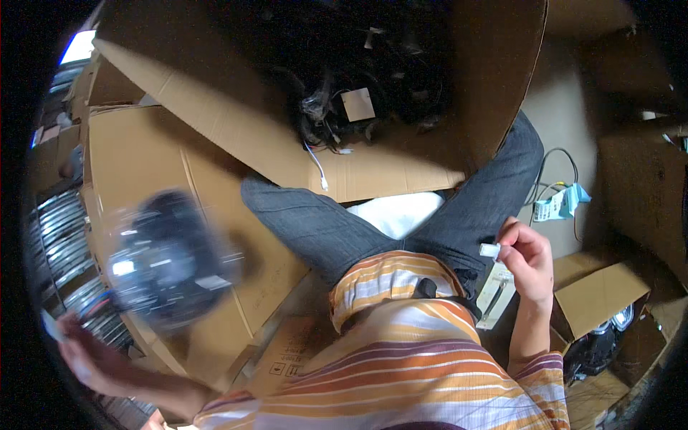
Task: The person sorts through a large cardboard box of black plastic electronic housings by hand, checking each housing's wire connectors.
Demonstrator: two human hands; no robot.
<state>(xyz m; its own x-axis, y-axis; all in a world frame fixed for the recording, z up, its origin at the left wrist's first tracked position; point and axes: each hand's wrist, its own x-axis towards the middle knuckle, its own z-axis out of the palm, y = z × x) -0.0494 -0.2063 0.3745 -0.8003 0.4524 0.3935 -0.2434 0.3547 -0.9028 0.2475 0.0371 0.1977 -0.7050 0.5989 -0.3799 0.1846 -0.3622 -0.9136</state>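
Observation:
My right hand (528, 261) is closed in a pinch on a small white plastic piece (490, 250), perhaps a connector, above my right thigh. At the far left, my left hand (89, 358) reaches out near the picture's rim; its fingers are blurred, with something pale beside them. Just above and right of it is a dark bundle in a clear plastic bag (172, 258), smeared by motion, over a brown cardboard box. A red and blue wire end (97, 304) shows between that bag and my left hand. Whether the hand touches either cannot be made out.
A large open carton (401, 179) between my legs holds dark cables and a pale square piece (357, 104). Closed cardboard (129, 143) stands left, beside stacked shiny packs (68, 222). To the right are a blue tag (562, 203) on a cable and an open box (602, 297) with black items.

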